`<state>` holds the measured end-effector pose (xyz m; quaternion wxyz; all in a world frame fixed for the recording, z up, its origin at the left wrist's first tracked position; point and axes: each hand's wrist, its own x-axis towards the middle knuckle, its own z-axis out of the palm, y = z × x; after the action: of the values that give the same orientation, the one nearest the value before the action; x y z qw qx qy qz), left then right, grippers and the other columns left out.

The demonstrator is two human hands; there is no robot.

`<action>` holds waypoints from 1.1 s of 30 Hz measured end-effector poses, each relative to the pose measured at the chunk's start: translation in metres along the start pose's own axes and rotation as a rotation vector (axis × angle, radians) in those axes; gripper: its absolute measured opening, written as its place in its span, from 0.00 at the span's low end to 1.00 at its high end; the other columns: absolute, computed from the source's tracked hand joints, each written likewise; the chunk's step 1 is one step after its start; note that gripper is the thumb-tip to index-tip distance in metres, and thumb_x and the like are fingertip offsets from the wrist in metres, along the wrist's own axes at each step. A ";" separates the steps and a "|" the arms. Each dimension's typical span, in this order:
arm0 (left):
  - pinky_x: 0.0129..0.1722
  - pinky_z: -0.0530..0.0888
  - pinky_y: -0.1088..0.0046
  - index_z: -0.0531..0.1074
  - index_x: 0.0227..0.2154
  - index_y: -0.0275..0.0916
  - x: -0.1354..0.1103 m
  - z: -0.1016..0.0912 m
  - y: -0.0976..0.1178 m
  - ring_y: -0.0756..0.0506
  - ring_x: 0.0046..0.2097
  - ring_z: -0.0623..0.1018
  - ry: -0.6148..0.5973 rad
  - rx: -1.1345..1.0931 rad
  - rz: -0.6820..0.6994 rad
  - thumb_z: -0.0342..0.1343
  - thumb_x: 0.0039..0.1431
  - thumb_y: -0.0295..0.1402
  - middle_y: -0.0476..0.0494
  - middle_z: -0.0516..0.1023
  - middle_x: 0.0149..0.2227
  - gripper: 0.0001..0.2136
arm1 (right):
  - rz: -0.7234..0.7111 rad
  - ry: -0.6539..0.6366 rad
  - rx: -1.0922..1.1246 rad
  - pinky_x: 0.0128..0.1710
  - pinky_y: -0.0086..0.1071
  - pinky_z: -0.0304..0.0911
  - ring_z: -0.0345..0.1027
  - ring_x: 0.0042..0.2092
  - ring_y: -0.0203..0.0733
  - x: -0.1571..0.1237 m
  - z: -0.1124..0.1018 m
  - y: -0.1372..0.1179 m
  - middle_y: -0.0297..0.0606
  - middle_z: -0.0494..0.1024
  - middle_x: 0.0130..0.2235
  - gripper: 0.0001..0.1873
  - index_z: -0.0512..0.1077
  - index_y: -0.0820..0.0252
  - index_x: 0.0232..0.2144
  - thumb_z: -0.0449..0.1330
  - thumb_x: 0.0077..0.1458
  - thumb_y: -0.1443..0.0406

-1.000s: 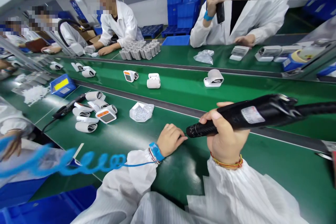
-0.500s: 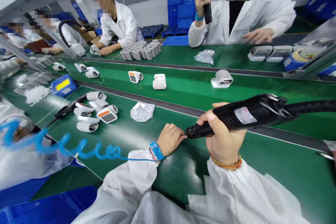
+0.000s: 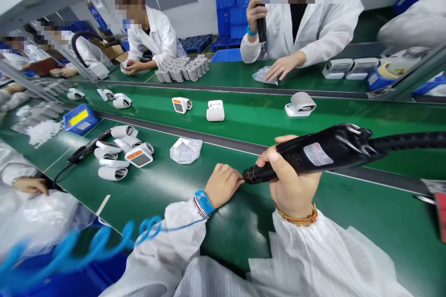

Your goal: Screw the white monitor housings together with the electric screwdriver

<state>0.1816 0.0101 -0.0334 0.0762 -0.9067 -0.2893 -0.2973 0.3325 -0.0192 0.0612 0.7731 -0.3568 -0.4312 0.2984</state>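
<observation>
My right hand (image 3: 291,181) is wrapped round a black electric screwdriver (image 3: 324,151), held almost level with its tip pointing left. My left hand (image 3: 223,184) rests on the green table (image 3: 156,190) with its fingers pinched together right at the screwdriver's tip; what they pinch is too small to make out. A blue wrist strap (image 3: 204,201) with a coiled blue cord (image 3: 104,241) sits on my left wrist. A clear bag of small screws (image 3: 186,150) lies a little beyond my left hand.
Several white cuff devices (image 3: 120,153) and a second screwdriver (image 3: 85,151) lie at left, beside a blue box (image 3: 80,119). More devices (image 3: 215,110) ride the green conveyor belt (image 3: 261,120). Co-workers in white coats (image 3: 313,28) work at the far table (image 3: 306,81).
The devices on the belt have drifted right. The coiled cord has swung down and to the left. The person opposite has lowered a hand onto a plastic bag. My hands have barely moved.
</observation>
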 end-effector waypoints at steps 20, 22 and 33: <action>0.61 0.57 0.50 0.50 0.63 0.31 0.061 0.025 -0.075 0.33 0.64 0.59 -0.045 -0.290 -0.243 0.45 0.62 0.54 0.24 0.58 0.63 0.36 | -0.023 0.165 0.011 0.25 0.32 0.65 0.68 0.22 0.36 0.021 -0.010 -0.011 0.29 0.72 0.23 0.12 0.68 0.61 0.36 0.65 0.48 0.65; 0.63 0.55 0.48 0.49 0.63 0.30 0.087 0.035 -0.109 0.31 0.66 0.55 -0.017 -0.202 -0.411 0.49 0.63 0.49 0.22 0.54 0.64 0.34 | -0.032 0.194 0.003 0.25 0.33 0.65 0.68 0.22 0.36 0.024 -0.012 -0.013 0.29 0.71 0.22 0.13 0.68 0.60 0.36 0.64 0.47 0.65; 0.60 0.64 0.53 0.48 0.64 0.33 0.153 0.091 -0.167 0.30 0.60 0.66 -0.222 -0.184 -0.544 0.71 0.35 0.25 0.27 0.54 0.61 0.52 | -0.055 0.219 -0.028 0.22 0.31 0.63 0.66 0.22 0.34 0.029 -0.017 -0.016 0.27 0.70 0.22 0.12 0.67 0.59 0.36 0.63 0.48 0.66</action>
<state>0.2319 0.2487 -0.0233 -0.1204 -0.8259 -0.4999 -0.2311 0.3627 -0.0111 0.0807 0.8183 -0.3863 -0.3579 0.2303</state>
